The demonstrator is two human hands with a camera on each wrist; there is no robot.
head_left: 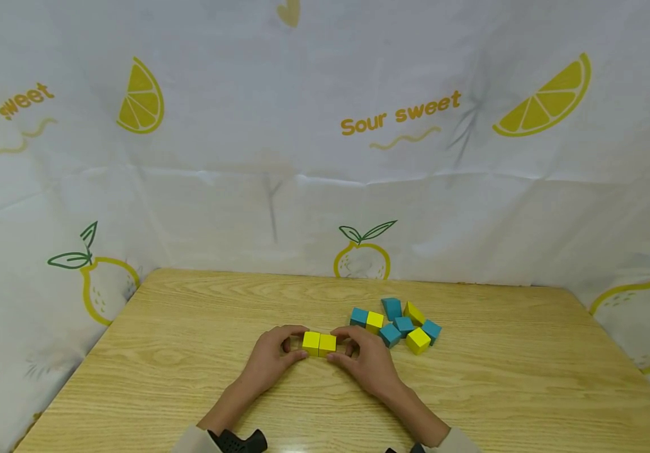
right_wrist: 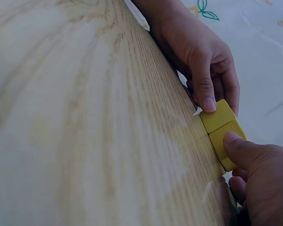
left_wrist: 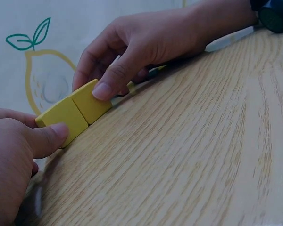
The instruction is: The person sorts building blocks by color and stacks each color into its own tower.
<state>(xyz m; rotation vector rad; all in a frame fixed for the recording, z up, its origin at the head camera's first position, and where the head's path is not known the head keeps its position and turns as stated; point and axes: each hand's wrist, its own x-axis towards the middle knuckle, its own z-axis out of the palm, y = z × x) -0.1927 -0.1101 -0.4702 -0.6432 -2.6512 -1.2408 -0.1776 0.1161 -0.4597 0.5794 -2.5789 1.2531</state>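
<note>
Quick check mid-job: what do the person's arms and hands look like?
The left hand and right hand are ungloved. Pale beige sleeves cover the forearms' lower ends in the head view; a black device sits near each cuff.

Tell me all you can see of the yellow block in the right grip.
The yellow block is plain and cube-like, with flat faces and straight edges, perhaps painted wood. It appears to sit level on the table. The right grip pinches it, thumb on the near face, a finger at the far side. Its left side meets a second yellow block along a thin seam.
</note>
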